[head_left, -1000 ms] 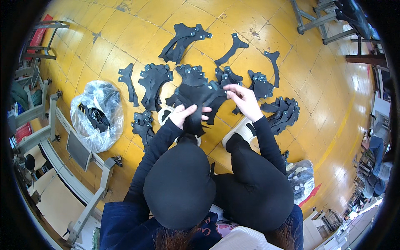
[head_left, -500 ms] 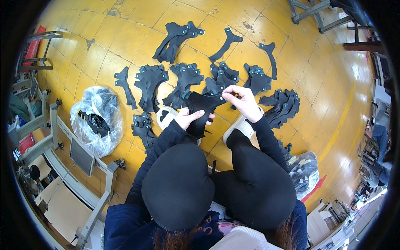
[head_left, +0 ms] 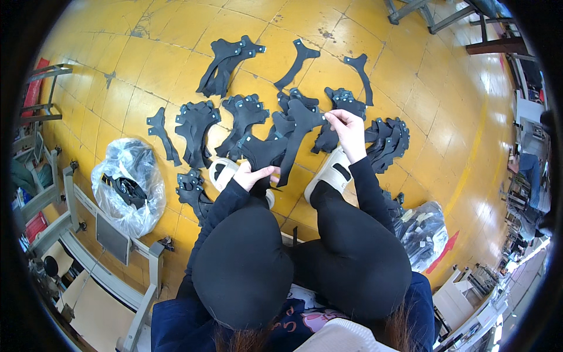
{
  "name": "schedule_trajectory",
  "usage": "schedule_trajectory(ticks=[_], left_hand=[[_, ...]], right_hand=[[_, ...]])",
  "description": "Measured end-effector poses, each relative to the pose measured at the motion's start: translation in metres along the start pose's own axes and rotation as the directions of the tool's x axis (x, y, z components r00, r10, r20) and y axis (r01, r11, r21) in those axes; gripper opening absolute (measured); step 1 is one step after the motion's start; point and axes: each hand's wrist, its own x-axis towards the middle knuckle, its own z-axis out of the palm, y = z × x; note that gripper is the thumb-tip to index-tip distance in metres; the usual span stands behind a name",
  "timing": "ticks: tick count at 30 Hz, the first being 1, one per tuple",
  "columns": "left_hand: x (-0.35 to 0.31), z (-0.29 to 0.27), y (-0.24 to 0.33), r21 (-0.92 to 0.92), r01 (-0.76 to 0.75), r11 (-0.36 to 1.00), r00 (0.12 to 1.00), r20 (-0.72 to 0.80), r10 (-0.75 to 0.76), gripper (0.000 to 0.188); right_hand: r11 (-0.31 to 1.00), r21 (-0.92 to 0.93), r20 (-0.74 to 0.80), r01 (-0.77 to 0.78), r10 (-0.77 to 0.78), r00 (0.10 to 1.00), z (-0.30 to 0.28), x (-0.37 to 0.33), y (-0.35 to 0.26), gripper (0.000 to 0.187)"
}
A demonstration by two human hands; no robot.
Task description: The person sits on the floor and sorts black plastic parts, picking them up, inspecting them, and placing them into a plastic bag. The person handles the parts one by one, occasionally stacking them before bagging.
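My left hand (head_left: 255, 176) grips a small stack of black T-shaped fabric pieces (head_left: 262, 151) above my left shoe. Between the thumb and fingertips of my right hand (head_left: 347, 132), one black fabric piece (head_left: 300, 128) is pinched at a corner with a small pale sticker. That piece hangs down at a slant, its lower end close to my left fingers. Piles of similar pieces lie on the floor just beyond, among them a left pile (head_left: 196, 130), a middle pile (head_left: 243, 120) and a right pile (head_left: 389, 142).
Two single pieces, a left one (head_left: 301, 61) and a right one (head_left: 362, 76), lie farther out beside a fanned pile (head_left: 227, 64). A clear plastic bag (head_left: 132, 193) rests at left, another bag (head_left: 423, 234) at right. Grey metal frames (head_left: 155, 264) border the left.
My right hand has drawn one fabric piece away from the stack, to the right and outward. The left hand has sunk slightly with the stack. The whole view has shifted a little.
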Motion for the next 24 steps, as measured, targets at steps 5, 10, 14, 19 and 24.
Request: schedule_trajectory(ticks=[5,10,14,19,24], left_hand=[[0.002,-0.003,-0.013,-0.246,0.004,0.969,0.961,0.269,0.064,0.042],[-0.004,0.007,-0.005,-0.182,-0.062,0.981,0.947,0.301,0.116,0.047],[-0.002,0.005,-0.002,-0.118,-0.076,0.99,0.949,0.297,0.108,0.043],[-0.002,0.005,-0.004,-0.138,-0.064,0.988,0.974,0.208,0.092,0.038],[-0.002,0.009,0.002,-0.132,-0.075,0.988,0.987,0.134,0.092,0.035]], right_hand=[[0.983,-0.185,-0.061,0.017,-0.029,0.998,-0.036,0.007,0.078,0.016],[0.993,-0.108,-0.264,-0.046,0.016,0.965,-0.075,0.023,0.136,0.018],[0.921,-0.386,-0.461,-0.056,-0.139,0.876,-0.084,0.032,0.151,0.021],[0.997,-0.061,-0.19,0.048,-0.059,0.98,-0.041,0.018,0.102,0.021],[0.992,0.127,0.587,-0.029,-0.052,0.808,0.003,-0.011,0.011,0.021]])
